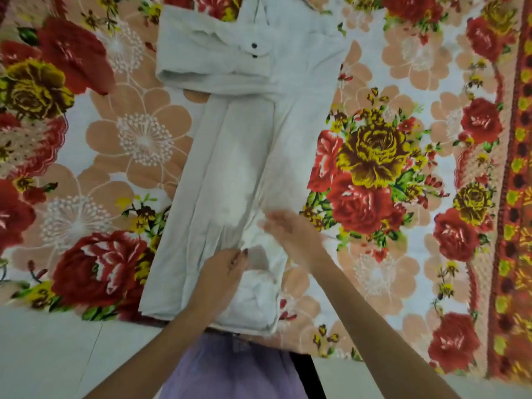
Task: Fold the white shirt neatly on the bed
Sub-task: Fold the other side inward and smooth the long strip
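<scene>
The shirt (239, 156) lies as a long strip on the bed (374, 82), near end bunched. My left hand (226, 267) rests there, grip unclear; my right hand (290, 234) is flat, fingers straight. Folding over that bunch could trap creases.

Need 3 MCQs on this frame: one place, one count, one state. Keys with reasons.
1. Where is the left hand? A) on a pillow B) on the white shirt's near end C) on the floor
2. How many dark buttons show on the cuff? A) none B) five C) two
3. The right hand is: A) open, holding nothing B) a fist C) gripping a hanger

Key: 1B, it sits on the folded end nearest the person. 2C, two dots show on the folded cuff. 3A, its fingers are straight, though blurred.
</scene>
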